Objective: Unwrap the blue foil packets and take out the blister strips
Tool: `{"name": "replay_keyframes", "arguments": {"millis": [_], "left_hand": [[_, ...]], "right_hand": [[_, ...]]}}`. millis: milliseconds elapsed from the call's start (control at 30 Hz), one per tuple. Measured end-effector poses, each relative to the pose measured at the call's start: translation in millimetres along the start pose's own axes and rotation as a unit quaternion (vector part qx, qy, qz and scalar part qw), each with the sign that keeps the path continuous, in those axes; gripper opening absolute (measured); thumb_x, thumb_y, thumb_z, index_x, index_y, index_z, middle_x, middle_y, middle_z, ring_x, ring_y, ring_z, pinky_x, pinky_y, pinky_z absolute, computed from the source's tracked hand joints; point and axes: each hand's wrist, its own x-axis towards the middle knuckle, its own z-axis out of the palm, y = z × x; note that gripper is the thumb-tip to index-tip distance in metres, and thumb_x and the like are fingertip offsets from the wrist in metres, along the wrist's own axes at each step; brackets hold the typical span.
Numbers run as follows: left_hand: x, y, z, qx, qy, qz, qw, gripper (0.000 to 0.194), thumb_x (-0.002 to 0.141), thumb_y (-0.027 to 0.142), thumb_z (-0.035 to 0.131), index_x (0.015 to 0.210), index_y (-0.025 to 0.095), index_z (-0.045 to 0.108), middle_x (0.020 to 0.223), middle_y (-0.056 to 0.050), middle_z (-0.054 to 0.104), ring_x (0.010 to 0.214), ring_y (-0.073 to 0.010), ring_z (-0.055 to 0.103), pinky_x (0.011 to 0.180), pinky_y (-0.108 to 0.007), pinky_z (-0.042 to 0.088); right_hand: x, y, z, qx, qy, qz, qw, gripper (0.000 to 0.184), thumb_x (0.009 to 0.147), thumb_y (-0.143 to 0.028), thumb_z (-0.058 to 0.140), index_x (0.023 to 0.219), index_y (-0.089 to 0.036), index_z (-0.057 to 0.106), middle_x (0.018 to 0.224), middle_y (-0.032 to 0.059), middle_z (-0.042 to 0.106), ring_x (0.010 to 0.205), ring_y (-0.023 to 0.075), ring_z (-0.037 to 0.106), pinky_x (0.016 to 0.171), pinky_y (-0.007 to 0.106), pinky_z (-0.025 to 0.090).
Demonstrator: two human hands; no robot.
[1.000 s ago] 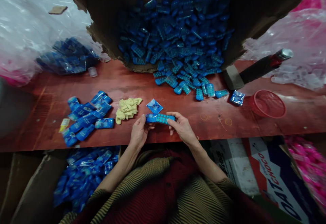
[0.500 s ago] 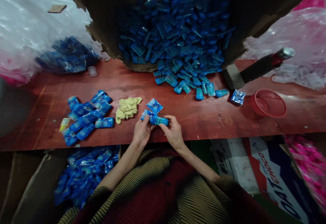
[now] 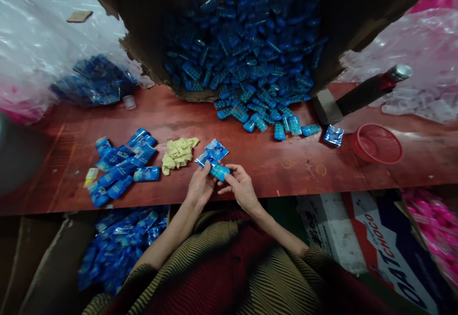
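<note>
My left hand (image 3: pixel 201 186) pinches a blue printed sleeve (image 3: pixel 203 158) that looks like thin film. Against it lies a small blue plastic container (image 3: pixel 219 172) with rows of round bumps or beads, tilted down to the right. My right hand (image 3: pixel 242 187) grips the container's right end between thumb and fingers. Whether the container's left end is inside the sleeve, I cannot tell. Just beyond my fingers a flat blue printed piece (image 3: pixel 216 149) rests on the table. Left of it is a crumpled yellow cloth (image 3: pixel 179 154).
Several sleeved blue packs (image 3: pixel 125 164) lie on the red table (image 3: pixel 161 119) at left. A cardboard box (image 3: pixel 136 28) spills blue containers (image 3: pixel 246 67) at the back. At right are a metal block (image 3: pixel 327 107) with a dark handle, a blue stack (image 3: pixel 333 135) and a red basket (image 3: pixel 377 144).
The container has tipped, its right end coming nearer to me and a little left. My right fingers have shifted with it. The sleeve sticks out more clearly beyond my left thumb.
</note>
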Motion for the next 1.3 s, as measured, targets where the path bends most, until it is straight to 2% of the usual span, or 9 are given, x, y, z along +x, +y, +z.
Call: {"name": "replay_keyframes", "arguments": {"millis": [233,367,500,700,867,1000,1100,1200,1300], "left_hand": [[-4.1,2.6,4.5,0.014,-0.01,-0.013,1.0,0.013,0.08,0.021,0.063,0.088,0.012,0.062,0.085,-0.007,0.068,0.075,-0.0174,0.064,0.043,-0.019,0.042],[-8.3,-1.8,8.0,0.039,0.007,0.021,0.999,0.021,0.074,0.025,0.071,0.088,0.011,0.064,0.083,-0.006,0.068,0.067,-0.0124,0.062,0.042,-0.015,0.037],[-10.7,-3.5,8.0,0.064,-0.019,-0.006,0.998,0.025,0.067,0.025,0.076,0.083,0.01,0.064,0.08,-0.006,0.069,0.053,-0.0081,0.054,0.042,-0.017,0.037],[-10.6,1.3,12.0,0.052,-0.01,-0.007,0.999,0.019,0.068,0.024,0.076,0.071,0.011,0.062,0.066,-0.002,0.065,0.061,-0.0106,0.059,0.061,-0.02,0.047],[-8.1,8.4,14.2,0.066,0.021,-0.032,0.997,0.014,0.067,0.017,0.076,0.07,0.011,0.063,0.065,-0.002,0.065,0.059,-0.01,0.06,0.06,-0.019,0.048],[-8.9,11.6,9.4,0.061,-0.024,-0.073,0.995,0.01,0.072,0.016,0.071,0.078,0.01,0.066,0.069,-0.005,0.068,0.063,-0.0129,0.063,0.064,-0.021,0.051],[-11.0,12.2,5.0,0.059,-0.054,-0.107,0.991,0.009,0.078,0.016,0.064,0.085,0.011,0.066,0.07,-0.007,0.068,0.063,-0.0148,0.064,0.06,-0.022,0.052],[-12.6,12.3,1.5,0.061,-0.079,-0.132,0.986,0.009,0.082,0.015,0.059,0.086,0.012,0.066,0.07,-0.007,0.069,0.065,-0.0168,0.066,0.056,-0.023,0.053],[-12.4,11.9,-2.3,0.051,-0.122,-0.149,0.98,0.009,0.081,0.015,0.059,0.086,0.01,0.065,0.073,-0.01,0.07,0.077,-0.021,0.068,0.061,-0.024,0.054]], "right_hand": [[0.6,11.4,3.8,0.04,0.018,0.023,0.999,0.034,0.068,-0.032,0.069,0.093,-0.022,0.048,0.082,-0.0035,0.058,0.061,0.0094,0.063,0.047,0.022,0.057],[-0.8,13.9,7.9,0.055,0.034,0.018,0.998,0.032,0.068,-0.03,0.069,0.091,-0.023,0.046,0.082,-0.0042,0.058,0.064,0.009,0.061,0.049,0.023,0.058],[2.9,11.4,5.2,0.048,0.029,0.011,0.998,0.034,0.067,-0.031,0.07,0.091,-0.023,0.048,0.085,-0.0033,0.058,0.064,0.0088,0.06,0.048,0.022,0.058],[2.9,5.3,-3.1,-0.105,0.016,-0.062,0.992,0.026,0.075,-0.032,0.063,0.098,-0.023,0.054,0.095,-0.0006,0.061,0.07,0.01,0.061,0.058,0.026,0.058],[-0.8,-1.5,-5.6,-0.28,-0.029,-0.165,0.945,0.019,0.08,-0.029,0.061,0.098,-0.025,0.062,0.101,0.0016,0.063,0.09,0.0159,0.061,0.079,0.031,0.052],[2.2,-8.1,-8.2,-0.317,-0.017,-0.193,0.928,0.04,0.074,-0.03,0.068,0.113,-0.027,0.057,0.095,0.0012,0.061,0.088,0.0165,0.058,0.086,0.034,0.048],[5.1,-13.0,-11.7,-0.329,-0.028,-0.205,0.921,0.067,0.068,-0.031,0.074,0.129,-0.029,0.046,0.114,0.0042,0.055,0.106,0.0193,0.054,0.098,0.036,0.042],[6.8,-17.4,-15.0,-0.297,-0.084,-0.178,0.934,0.08,0.067,-0.033,0.076,0.137,-0.031,0.038,0.133,0.0061,0.045,0.123,0.0218,0.045,0.105,0.038,0.036],[8.0,-19.6,-16.7,-0.23,-0.159,-0.12,0.952,0.085,0.068,-0.035,0.075,0.141,-0.032,0.032,0.137,0.0063,0.045,0.127,0.0225,0.044,0.105,0.039,0.037]]}}
